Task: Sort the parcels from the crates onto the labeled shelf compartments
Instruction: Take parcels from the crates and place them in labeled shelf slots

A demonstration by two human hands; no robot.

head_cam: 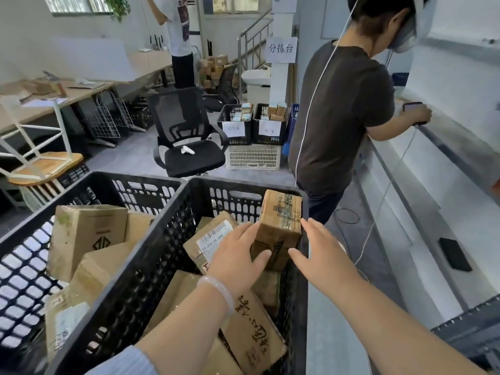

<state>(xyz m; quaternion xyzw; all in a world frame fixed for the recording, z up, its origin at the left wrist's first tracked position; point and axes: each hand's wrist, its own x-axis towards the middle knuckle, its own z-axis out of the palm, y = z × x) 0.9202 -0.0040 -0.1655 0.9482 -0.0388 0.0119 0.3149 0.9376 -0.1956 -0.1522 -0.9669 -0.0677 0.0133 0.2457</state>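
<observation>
- The left hand (238, 255) lay open against the left side of an upright brown parcel (280, 226). Its fingers were nearly straight and its thumb was laid across the lower front face, not curled round it.
- The right hand (322, 255) was open as well, with fingers straight and spread just beside the parcel's right edge. Whether it touched the cardboard could not be told.
- A pale bracelet (216, 290) sat on the left wrist.
- The upright brown parcel stood on end in the far right corner of the right crate (243, 185), and its top rose above the rim.
- Just left of it in the same crate, a flat parcel with a white label (213, 239) leaned tilted, partly under the left hand.
- Toward the near edge of that crate lay a box with dark printed characters (251, 328), under the left forearm.
- The left crate (108, 175) stood touching the right one, side by side, and held several plain cardboard boxes (86, 234) piled at angles.
- Beyond the crates, a black office chair (189, 147) stood on the floor with a small white object on its seat.
- Behind the chair, two small black bins (235, 125) with paper labels rested on a white basket (253, 156).
- To the right, another person (343, 104) in a dark shirt leaned over a long white counter (433, 185).
- A flat black device (454, 254) lay on the counter near its front edge.
</observation>
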